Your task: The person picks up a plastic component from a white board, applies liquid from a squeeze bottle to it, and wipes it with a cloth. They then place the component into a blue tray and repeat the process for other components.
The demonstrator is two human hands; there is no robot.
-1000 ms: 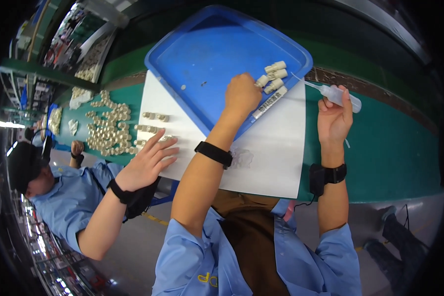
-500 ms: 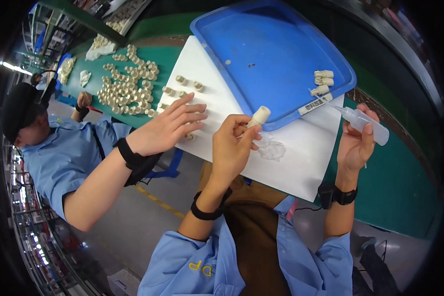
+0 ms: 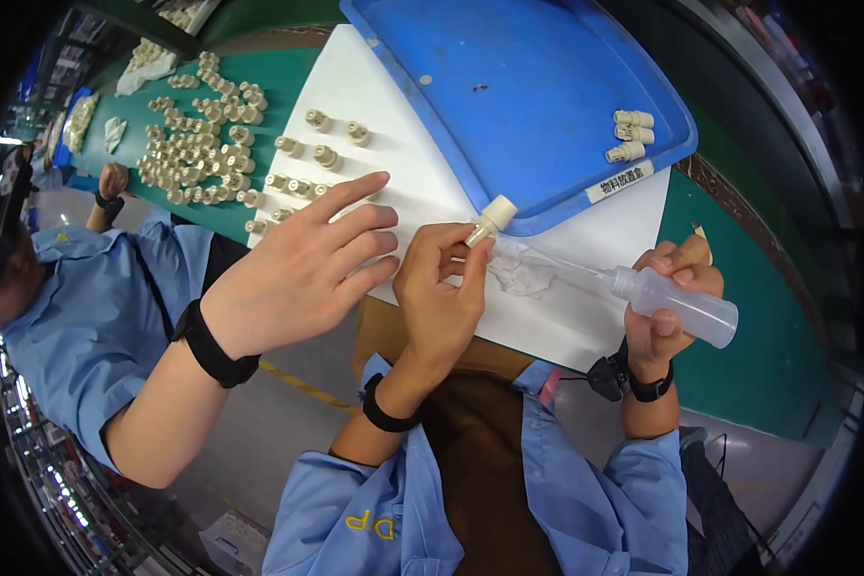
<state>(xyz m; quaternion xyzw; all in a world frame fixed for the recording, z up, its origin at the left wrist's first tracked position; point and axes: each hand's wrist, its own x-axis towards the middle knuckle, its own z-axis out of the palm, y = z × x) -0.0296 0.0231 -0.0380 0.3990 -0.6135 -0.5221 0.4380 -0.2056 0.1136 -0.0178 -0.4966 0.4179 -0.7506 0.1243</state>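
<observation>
My left hand (image 3: 442, 293) pinches a cream plastic fitting (image 3: 495, 217) between thumb and fingertips. The fitting is tilted, its wide smooth end up and its narrower ribbed end in my fingers. In my right hand (image 3: 664, 317) is a translucent squeeze bottle (image 3: 686, 305), lying almost level. Its thin nozzle (image 3: 576, 266) points left toward the fitting, above a crumpled clear-white piece of film or tissue (image 3: 520, 271), and the tip is hard to make out. Past the fitting, a blue tray (image 3: 538, 216) holds a few similar cream fittings (image 3: 632, 134) by its right end.
White paper (image 3: 595, 326) covers part of the green table (image 3: 768, 336). Several fittings (image 3: 324, 156) stand on its left side, and a dense group (image 3: 197, 154) stands farther left. A co-worker's hand (image 3: 302, 274) reaches in close to my left hand.
The bottle has moved left and nearer, away from the tray's edge, its nozzle now toward the fitting. The co-worker's hand sits lower and larger in view. The whole view has shifted somewhat.
</observation>
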